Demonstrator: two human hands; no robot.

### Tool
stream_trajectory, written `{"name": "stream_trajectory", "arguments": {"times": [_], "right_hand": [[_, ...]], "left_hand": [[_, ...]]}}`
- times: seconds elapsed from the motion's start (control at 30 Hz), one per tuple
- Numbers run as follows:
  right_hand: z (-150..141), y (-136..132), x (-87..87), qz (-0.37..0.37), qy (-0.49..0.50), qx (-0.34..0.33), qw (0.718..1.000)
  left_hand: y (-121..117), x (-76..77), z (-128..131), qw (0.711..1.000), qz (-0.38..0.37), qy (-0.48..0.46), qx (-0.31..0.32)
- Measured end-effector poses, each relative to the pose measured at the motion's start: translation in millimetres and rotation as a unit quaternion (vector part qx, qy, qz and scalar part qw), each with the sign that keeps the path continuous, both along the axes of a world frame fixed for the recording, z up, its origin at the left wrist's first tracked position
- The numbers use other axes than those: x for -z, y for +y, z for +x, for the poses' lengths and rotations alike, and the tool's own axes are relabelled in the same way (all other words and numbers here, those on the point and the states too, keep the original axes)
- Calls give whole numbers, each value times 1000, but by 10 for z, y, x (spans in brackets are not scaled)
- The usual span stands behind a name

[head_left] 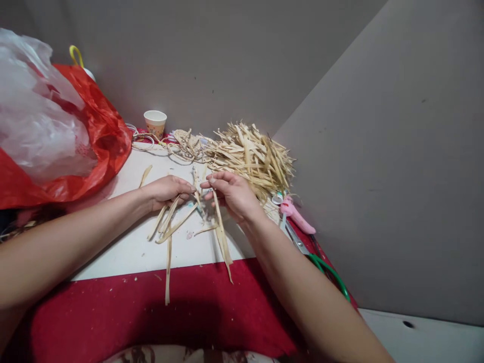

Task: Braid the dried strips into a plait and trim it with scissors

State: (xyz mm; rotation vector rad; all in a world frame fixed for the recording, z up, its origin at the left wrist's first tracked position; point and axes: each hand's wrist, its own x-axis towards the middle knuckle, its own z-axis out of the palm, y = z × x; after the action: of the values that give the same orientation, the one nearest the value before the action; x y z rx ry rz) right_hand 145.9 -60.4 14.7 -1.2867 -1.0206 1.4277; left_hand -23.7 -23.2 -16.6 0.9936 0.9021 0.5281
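Note:
Several pale, flat dried straw strips (176, 225) hang from my left hand (172, 192), whose thumb and fingers are pinched on them over the white board. Close on its right, my right hand (235, 195) is partly closed, thumb against the fingers. From it another bunch of straw strips (222, 237) hangs down toward the red cloth. Between the two hands, a short strip end pokes up. A big heap of cut straw strips (253, 156) lies just behind my right hand.
A red plastic bag (109, 126) with clear plastic fills the left. At the back stand a paper cup (155, 123) and braided cord (185, 145). Green-handled scissors (297, 239) and a pink glue gun (297, 216) lie right. Grey walls (385, 166) bound the back and right.

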Motion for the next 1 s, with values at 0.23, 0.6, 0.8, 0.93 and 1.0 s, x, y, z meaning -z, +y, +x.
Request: {"name": "stream_trajectory", "arguments": {"times": [0.23, 0.6, 0.8, 0.93, 1.0], "right_hand": [[-132, 141, 207, -8, 75, 50, 996], [-123, -7, 290, -188, 189, -34, 963], [26, -118, 271, -146, 150, -84, 974], [216, -131, 269, -28, -76, -49, 995], [325, -147, 195, 45, -175, -16, 983]], "left_hand": [[61, 12, -27, 993, -72, -90, -24], [-1, -8, 33, 997, -13, -58, -43], [-28, 13, 37, 999, 17, -38, -7], [-45, 9, 42, 999, 34, -21, -6], [-47, 2, 46, 999, 28, -22, -12]]}}
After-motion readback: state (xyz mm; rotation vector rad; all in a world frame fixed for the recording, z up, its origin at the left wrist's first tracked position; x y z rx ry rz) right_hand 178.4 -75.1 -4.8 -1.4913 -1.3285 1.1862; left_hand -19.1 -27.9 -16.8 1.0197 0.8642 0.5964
